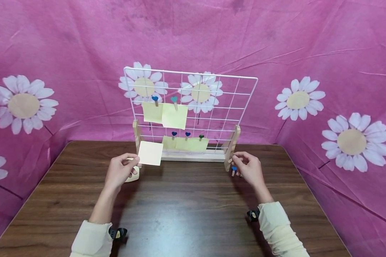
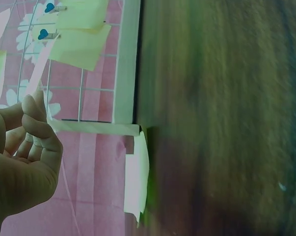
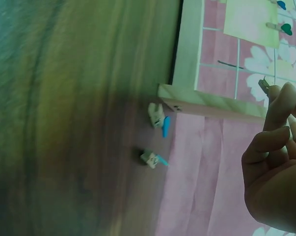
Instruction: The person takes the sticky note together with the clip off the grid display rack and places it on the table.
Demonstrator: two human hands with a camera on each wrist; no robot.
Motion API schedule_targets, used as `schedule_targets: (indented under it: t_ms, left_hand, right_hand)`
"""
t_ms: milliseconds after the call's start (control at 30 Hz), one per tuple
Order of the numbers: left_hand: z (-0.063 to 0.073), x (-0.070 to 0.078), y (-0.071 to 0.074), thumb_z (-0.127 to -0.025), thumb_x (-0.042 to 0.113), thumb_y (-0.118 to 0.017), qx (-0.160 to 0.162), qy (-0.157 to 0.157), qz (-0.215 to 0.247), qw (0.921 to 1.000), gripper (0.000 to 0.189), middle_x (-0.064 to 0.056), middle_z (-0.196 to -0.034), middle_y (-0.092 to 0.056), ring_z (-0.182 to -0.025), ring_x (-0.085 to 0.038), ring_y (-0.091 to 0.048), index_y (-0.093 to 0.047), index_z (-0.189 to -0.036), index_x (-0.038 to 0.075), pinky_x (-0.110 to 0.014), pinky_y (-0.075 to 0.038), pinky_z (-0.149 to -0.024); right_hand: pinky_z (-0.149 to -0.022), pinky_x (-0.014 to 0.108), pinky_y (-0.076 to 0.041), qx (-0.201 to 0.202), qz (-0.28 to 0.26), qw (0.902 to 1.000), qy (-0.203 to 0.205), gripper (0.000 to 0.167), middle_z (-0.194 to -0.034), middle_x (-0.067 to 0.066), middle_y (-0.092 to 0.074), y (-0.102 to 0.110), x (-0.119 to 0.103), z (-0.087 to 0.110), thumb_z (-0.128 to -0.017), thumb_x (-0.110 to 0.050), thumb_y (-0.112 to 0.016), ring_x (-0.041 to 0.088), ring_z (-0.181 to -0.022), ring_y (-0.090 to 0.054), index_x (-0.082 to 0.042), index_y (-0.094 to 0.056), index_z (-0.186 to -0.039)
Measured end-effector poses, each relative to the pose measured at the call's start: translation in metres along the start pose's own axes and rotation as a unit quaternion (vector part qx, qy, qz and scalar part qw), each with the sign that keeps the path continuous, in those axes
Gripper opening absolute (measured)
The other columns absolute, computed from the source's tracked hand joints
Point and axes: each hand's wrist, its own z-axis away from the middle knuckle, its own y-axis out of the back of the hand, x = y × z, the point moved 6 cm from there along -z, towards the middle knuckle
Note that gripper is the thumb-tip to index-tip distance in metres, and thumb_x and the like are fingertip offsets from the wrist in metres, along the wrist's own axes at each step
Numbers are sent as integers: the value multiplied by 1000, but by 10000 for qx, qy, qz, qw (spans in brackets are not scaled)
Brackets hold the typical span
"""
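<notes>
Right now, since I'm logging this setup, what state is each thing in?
Loose note: raised off the table, unclipped
Left hand: pinching the loose note
Small clip: raised, mostly hidden
Right hand: pinching the small clip
Wire grid: standing in wooden stand
Upper notes: overlapping, clipped to grid
Lower notes: overlapping, clipped to grid
Grid clips: closed on notes
Table notes: resting beside the stand
Spare clips: on the table

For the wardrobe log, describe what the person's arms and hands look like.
The left sleeve and right sleeve are pale cream and loose, their cuffs ending partway along the forearms. A small black device with a pale mark sits beside each cuff: left device, right device. The left hand and right hand are ungloved.
</notes>
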Motion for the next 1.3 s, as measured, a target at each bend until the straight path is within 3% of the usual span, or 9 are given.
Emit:
schedule_targets:
  t_ms: [167,333,500,933,1300]
  left_hand:
    - [3,-9,8,-100,11,-65,-5,144,-101,9998,27,-2,-75,-73,-52,-7,-56,-64,-116,-11,-17,-43,-45]
    - [7,-18,14,-100,9,-64,-41,267,-136,9995,28,-11,-78,-74,-52,-7,-55,-63,-117,-13,-17,-43,-46]
    - [10,-23,18,-100,10,-65,-39,369,-105,9993,28,-9,-78,-74,-52,-8,-56,-63,-117,-13,-18,-43,-45]
    - [15,-40,28,-99,13,-67,-68,682,-360,9970,33,-4,-78,-74,-51,-8,-56,-63,-120,-12,-20,-44,-46]
    - [19,-52,31,-98,11,-65,-60,889,-592,9943,27,-9,-80,-75,-51,-8,-53,-65,-115,-10,-19,-38,-44]
  right_hand:
    - [-43,25,-50,-51,113,9999,14,23,-77,11,-72,1,13,0,-98,-13,-68,17,-45,-58,6,-69,-112]
    - [-43,22,-47,-123,131,9998,-32,21,-83,24,-72,0,17,3,-99,-11,-67,13,-44,-57,6,-69,-112]
    - [-44,21,-47,-194,214,9995,-122,22,-88,29,-71,-1,22,5,-99,-9,-66,10,-44,-57,8,-68,-113]
    - [-45,19,-45,-557,387,9971,-343,25,-88,23,-73,0,39,9,-101,-9,-63,12,-47,-59,10,-65,-116]
    - [-48,25,-53,-966,48,9926,-740,25,-93,25,-73,0,54,8,-102,-4,-58,12,-52,-59,13,-58,-120]
